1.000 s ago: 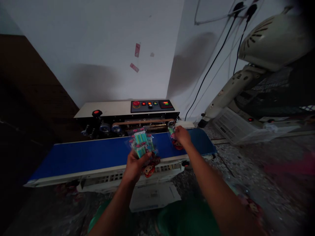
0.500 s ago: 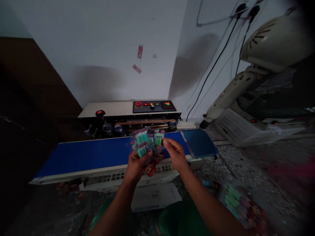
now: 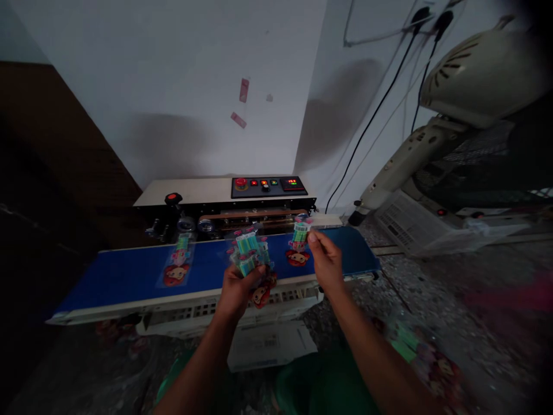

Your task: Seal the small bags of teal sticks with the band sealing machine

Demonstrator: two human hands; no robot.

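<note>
- The left hand [image 3: 237,288] is closed around the lower part of a fanned bunch of clear packets [image 3: 247,246], thumb on top, near the front edge of the blue belt [image 3: 129,271]
- The right hand [image 3: 327,259] is well clear of the left one, its thumb and fingers together at the right edge of a single packet [image 3: 299,241], apparently pinching it
- That single packet has its barcode label and green-striped part up by the right end of the machine [image 3: 190,193], and its red-haired printed figure down over the belt; I cannot tell whether its top edge is in the machine or just in front of it
- Another packet [image 3: 176,268] lies on the belt further left, top end near the machine's wheels [image 3: 196,225], touched by neither hand
- The machine's control panel [image 3: 268,185] is lit
- The step in hand, as I judge it, is offering one packet, top first, to the machine's right end
- The next move seems to call for squaring that top edge to the machine, letting the packet lie flat, and releasing it without creasing the film, the bunch held out of its way
</note>
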